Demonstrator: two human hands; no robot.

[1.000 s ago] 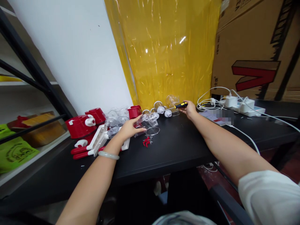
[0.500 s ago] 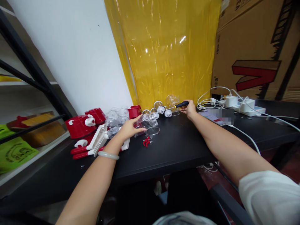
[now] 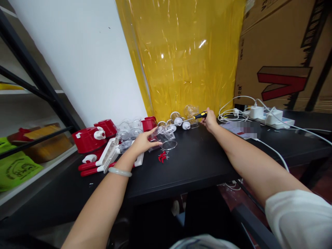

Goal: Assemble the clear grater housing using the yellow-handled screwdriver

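My left hand [image 3: 145, 141] is curled around a clear plastic container-like part [image 3: 169, 132], thumb and fingers on its near side. A round clear rim [image 3: 169, 145] shows beside the fingertips. In my right hand [image 3: 210, 121] is a screwdriver [image 3: 199, 115] with a black and yellow handle. Its long shaft points left toward the clear part; where the tip ends is hard to make out. Small red pieces and screws [image 3: 163, 157] lie on the table just in front of the clear part. Behind it are several white-capped cylinders [image 3: 178, 121].
Red housings [image 3: 89, 140], clear cups [image 3: 129, 128] and white parts with red handles [image 3: 110, 155] crowd the left of the black table [image 3: 181, 169]. On the right are a phone [image 3: 237, 128], cables and a power strip [image 3: 282, 120]. A cardboard box [image 3: 280, 52] stands behind.
The screwdriver's handle has turned about its own axis, showing more yellow, and my right-hand fingers have shifted slightly on it. My left hand and the clear part keep their place.
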